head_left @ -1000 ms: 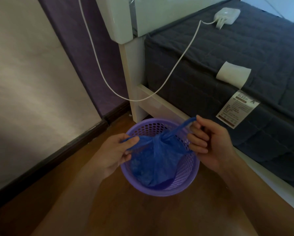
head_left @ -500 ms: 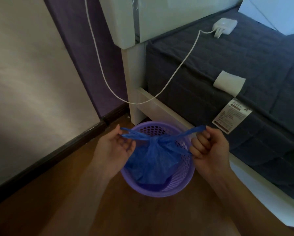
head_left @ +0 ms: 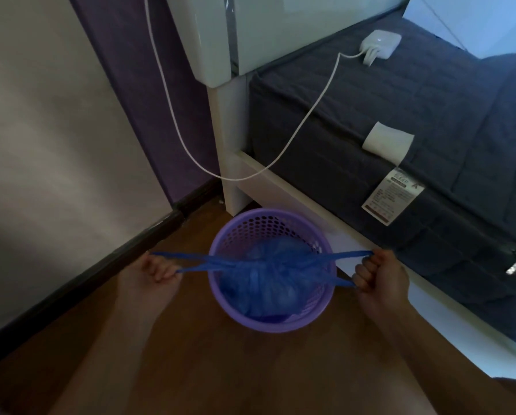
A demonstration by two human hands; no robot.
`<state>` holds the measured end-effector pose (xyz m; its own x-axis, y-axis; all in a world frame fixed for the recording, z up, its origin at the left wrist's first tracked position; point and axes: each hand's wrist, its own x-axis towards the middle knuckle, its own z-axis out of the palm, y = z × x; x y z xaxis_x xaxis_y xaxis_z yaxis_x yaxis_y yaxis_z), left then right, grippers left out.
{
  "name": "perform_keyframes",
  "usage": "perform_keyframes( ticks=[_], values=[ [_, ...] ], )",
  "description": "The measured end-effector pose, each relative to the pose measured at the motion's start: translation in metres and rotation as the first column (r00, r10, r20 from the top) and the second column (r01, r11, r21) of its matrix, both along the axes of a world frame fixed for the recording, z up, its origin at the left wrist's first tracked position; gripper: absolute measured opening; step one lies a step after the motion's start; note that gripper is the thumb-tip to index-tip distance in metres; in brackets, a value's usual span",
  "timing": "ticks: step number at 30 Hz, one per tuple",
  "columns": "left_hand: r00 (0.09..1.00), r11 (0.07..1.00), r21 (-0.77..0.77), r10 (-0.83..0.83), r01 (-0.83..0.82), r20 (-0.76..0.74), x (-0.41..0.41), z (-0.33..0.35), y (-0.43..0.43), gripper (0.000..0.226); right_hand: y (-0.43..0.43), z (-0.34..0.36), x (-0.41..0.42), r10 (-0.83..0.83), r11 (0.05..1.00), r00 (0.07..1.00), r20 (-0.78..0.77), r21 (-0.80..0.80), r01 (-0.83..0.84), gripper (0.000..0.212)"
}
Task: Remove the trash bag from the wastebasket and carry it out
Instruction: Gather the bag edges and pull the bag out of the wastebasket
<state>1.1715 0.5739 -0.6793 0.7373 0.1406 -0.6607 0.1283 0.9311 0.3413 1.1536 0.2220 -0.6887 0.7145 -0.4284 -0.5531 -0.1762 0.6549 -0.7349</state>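
A purple perforated wastebasket stands on the wooden floor beside the bed. Inside it sits a blue trash bag, its top gathered into a knot over the basket's middle. Two blue handle strips stretch sideways from the knot, pulled taut. My left hand grips the left strips just outside the basket's left rim. My right hand grips the right strips just past the right rim. The bag's body rests in the basket.
A bed with a dark quilted mattress and white frame runs along the right. A white cable sags from a charger on the mattress toward the wall. A wall with dark baseboard bounds the left.
Both hands have moved apart, left hand to the left and right hand to the right, stretching the bag's handles flat and tightening the knot. The bag's top has drawn closed.
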Motion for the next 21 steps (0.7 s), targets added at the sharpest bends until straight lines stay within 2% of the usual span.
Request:
perform_keyframes(
  ticks=[5, 8, 12, 14, 17, 19, 21],
  values=[
    [0.995, 0.988, 0.134, -0.085, 0.078, 0.045, 0.003, -0.001, -0.021, 0.033, -0.001, 0.001, -0.001, -0.024, 0.998, 0.999, 0.03, -0.058, 0.026, 0.036],
    [0.987, 0.944, 0.304, -0.152, 0.13, 0.049, 0.003, 0.007, -0.037, 0.026, 0.015, 0.013, -0.003, 0.099, 0.989, 0.991, 0.085, -0.121, -0.088, 0.037],
    [0.938, 0.856, 0.437, -0.34, 0.276, 0.074, 0.0, 0.015, -0.066, 0.022, 0.041, 0.031, -0.009, 0.302, 0.899, 0.948, 0.097, -0.36, -0.249, 0.037],
    [0.9, 0.752, 0.575, -0.432, 0.322, 0.061, 0.0, 0.021, -0.08, 0.025, 0.051, 0.039, -0.008, 0.362, 0.848, 0.927, 0.097, -0.447, -0.285, 0.034],
    [0.876, 0.516, 0.811, -0.482, 0.274, 0.011, 0.001, 0.027, -0.099, 0.03, 0.068, 0.046, -0.004, 0.442, 0.791, 0.891, 0.1, -0.512, -0.335, 0.024],
    [0.873, 0.442, 0.866, -0.488, 0.234, 0.014, 0.0, 0.03, -0.108, 0.031, 0.077, 0.048, -0.002, 0.49, 0.774, 0.864, 0.114, -0.513, -0.371, 0.016],
    [0.871, 0.41, 0.886, -0.491, 0.216, 0.015, -0.002, 0.033, -0.114, 0.031, 0.083, 0.049, -0.001, 0.515, 0.765, 0.845, 0.146, -0.523, -0.376, 0.012]
  ],
)
